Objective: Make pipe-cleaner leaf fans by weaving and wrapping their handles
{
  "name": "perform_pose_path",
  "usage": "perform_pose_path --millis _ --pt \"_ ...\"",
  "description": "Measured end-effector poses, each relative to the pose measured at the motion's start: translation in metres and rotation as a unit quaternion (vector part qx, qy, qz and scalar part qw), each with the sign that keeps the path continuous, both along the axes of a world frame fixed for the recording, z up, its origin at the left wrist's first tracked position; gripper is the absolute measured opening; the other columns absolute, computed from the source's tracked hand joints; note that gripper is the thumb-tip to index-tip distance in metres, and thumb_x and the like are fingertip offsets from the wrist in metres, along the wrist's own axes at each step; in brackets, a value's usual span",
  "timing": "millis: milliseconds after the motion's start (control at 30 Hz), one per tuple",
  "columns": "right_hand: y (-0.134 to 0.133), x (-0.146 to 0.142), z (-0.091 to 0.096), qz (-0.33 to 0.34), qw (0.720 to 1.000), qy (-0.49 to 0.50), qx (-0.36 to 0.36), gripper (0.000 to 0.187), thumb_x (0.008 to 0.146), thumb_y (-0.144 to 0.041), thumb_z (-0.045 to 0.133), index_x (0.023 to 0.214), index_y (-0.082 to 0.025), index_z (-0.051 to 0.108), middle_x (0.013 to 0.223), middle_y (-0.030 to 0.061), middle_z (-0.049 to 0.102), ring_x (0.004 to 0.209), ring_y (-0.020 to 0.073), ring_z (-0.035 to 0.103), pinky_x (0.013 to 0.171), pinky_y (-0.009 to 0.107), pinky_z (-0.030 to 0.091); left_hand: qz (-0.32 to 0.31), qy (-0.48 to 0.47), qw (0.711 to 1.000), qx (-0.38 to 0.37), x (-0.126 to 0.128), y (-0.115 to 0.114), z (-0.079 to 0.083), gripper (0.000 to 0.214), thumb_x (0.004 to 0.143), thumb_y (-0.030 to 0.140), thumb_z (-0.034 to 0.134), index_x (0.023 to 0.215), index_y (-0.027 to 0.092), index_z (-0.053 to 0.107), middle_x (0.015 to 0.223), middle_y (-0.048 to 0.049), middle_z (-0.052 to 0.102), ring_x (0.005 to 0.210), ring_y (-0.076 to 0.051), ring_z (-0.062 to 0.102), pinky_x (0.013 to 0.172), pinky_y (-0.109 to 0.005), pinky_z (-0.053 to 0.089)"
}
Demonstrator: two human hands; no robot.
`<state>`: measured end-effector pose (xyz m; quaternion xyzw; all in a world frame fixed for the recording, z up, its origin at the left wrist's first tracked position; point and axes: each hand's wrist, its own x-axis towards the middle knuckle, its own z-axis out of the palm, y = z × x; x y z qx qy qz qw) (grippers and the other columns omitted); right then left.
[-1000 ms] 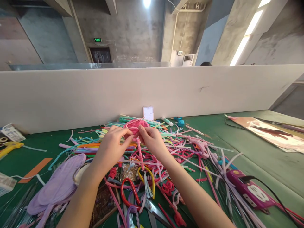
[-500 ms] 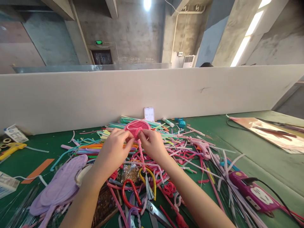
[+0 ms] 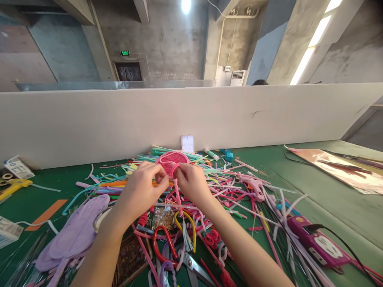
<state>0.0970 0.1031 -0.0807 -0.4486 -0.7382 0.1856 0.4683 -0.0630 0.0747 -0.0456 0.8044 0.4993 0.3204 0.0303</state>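
A round pink piece coiled from pipe cleaners [image 3: 176, 157], like a small fan, is raised between my hands over the littered table. From its lower edge hangs a twisted pink stem [image 3: 177, 196] that ends in a pale tassel [image 3: 187, 235]. My right hand [image 3: 193, 181] pinches a pink pipe cleaner loop [image 3: 172, 170] at the base of the coil. Just left of that loop, my left hand [image 3: 146, 183] has thumb and forefinger pressed together; whatever lies between them is hidden.
Scissors with red handles [image 3: 164, 243] lie below my hands, beside a bead box [image 3: 131, 257]. A lilac padded piece [image 3: 74, 235] is at left, a pink glue gun [image 3: 254, 186] and a purple power strip [image 3: 318, 241] at right. A phone [image 3: 187, 143] leans against the white partition [image 3: 119, 123].
The pink loop by my right fingertips now shows more openly. My left fingers have shifted slightly, and the coiled piece has barely moved.
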Motion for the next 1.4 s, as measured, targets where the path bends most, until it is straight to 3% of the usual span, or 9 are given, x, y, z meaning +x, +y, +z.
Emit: perform_pose_path --millis 133,233,333,400,700,833,900,1100,1400 --pt "-0.001 0.000 0.001 -0.007 1.000 -0.022 0.007 0.028 0.087 -0.017 0.046 0.058 -0.020 0.047 0.055 -0.0017 0.049 0.053 0.0126 0.039 0.055 0.026 0.025 0.002 -0.012 1.000 0.023 0.001 -0.001 0.005 0.012 0.081 0.021 0.054 0.069 0.023 0.057 0.072 -0.0004 0.064 0.080 -0.022 0.057 0.071 -0.032 0.044" --pt "0.002 -0.001 0.001 0.031 0.995 0.049 -0.081 0.035 0.091 -0.031 0.048 0.058 -0.020 0.048 0.051 -0.0043 0.041 0.050 0.0113 0.035 0.052 0.025 0.023 0.002 -0.021 0.999 0.028 0.002 -0.001 0.005 0.015 0.084 0.025 0.054 0.069 0.023 0.057 0.072 0.0000 0.064 0.076 -0.020 0.057 0.069 -0.031 0.043" --pt "0.004 -0.004 0.000 0.113 0.968 0.133 -0.179 0.047 0.095 -0.047 0.042 0.057 -0.020 0.046 0.048 -0.0063 0.033 0.046 0.0101 0.030 0.050 0.024 0.024 -0.002 -0.029 0.999 0.024 0.002 -0.001 0.005 0.017 0.086 0.028 0.054 0.071 0.023 0.058 0.074 0.0004 0.065 0.075 -0.019 0.058 0.069 -0.031 0.043" --pt "0.004 -0.006 0.000 0.139 0.955 0.158 -0.207 0.049 0.096 -0.048 0.038 0.056 -0.021 0.044 0.047 -0.0069 0.030 0.045 0.0099 0.028 0.049 0.024 0.025 -0.010 -0.028 0.999 0.017 0.001 -0.002 0.005 0.017 0.087 0.029 0.055 0.072 0.022 0.059 0.074 0.0008 0.065 0.075 -0.019 0.058 0.070 -0.030 0.043" --pt "0.001 -0.005 0.002 0.047 0.988 0.036 -0.146 0.039 0.092 -0.028 0.043 0.053 -0.020 0.043 0.051 -0.0023 0.046 0.052 0.0123 0.041 0.055 0.025 0.028 -0.040 0.004 0.998 0.040 0.001 0.000 0.001 0.015 0.087 0.025 0.055 0.073 0.022 0.060 0.079 -0.0027 0.069 0.083 -0.021 0.061 0.073 -0.033 0.046" --pt "0.000 -0.005 0.003 0.070 0.985 0.053 -0.150 0.044 0.096 -0.041 0.036 0.059 -0.020 0.047 0.056 -0.0018 0.048 0.055 0.0126 0.044 0.055 0.024 0.029 -0.022 0.012 0.999 0.043 -0.001 0.000 0.001 0.018 0.089 0.027 0.054 0.072 0.022 0.058 0.074 -0.0010 0.066 0.078 -0.020 0.059 0.071 -0.032 0.044" --pt "0.001 -0.005 0.004 0.079 0.982 0.071 -0.155 0.047 0.097 -0.046 0.034 0.060 -0.020 0.046 0.056 -0.0021 0.047 0.054 0.0124 0.043 0.054 0.024 0.028 -0.013 0.017 0.999 0.036 -0.002 -0.001 0.002 0.020 0.089 0.028 0.055 0.071 0.022 0.058 0.073 -0.0005 0.065 0.076 -0.020 0.058 0.070 -0.032 0.043" --pt "0.000 -0.006 0.001 0.034 0.992 0.027 -0.115 0.040 0.096 -0.033 0.036 0.059 -0.021 0.041 0.055 -0.0016 0.046 0.053 0.0124 0.041 0.054 0.025 0.026 -0.032 -0.022 0.999 0.020 0.001 -0.004 0.005 0.019 0.089 0.031 0.060 0.072 0.022 0.061 0.075 0.0016 0.067 0.075 -0.017 0.059 0.071 -0.030 0.043" --pt "-0.007 -0.010 0.002 0.019 0.993 -0.045 -0.108 0.034 0.095 -0.023 0.037 0.061 -0.022 0.035 0.056 -0.0012 0.047 0.052 0.0120 0.035 0.053 0.027 0.021 -0.044 -0.027 0.995 0.081 0.000 0.000 0.000 0.010 0.086 0.020 0.066 0.076 0.020 0.064 0.080 0.0005 0.071 0.080 -0.018 0.062 0.074 -0.029 0.045"
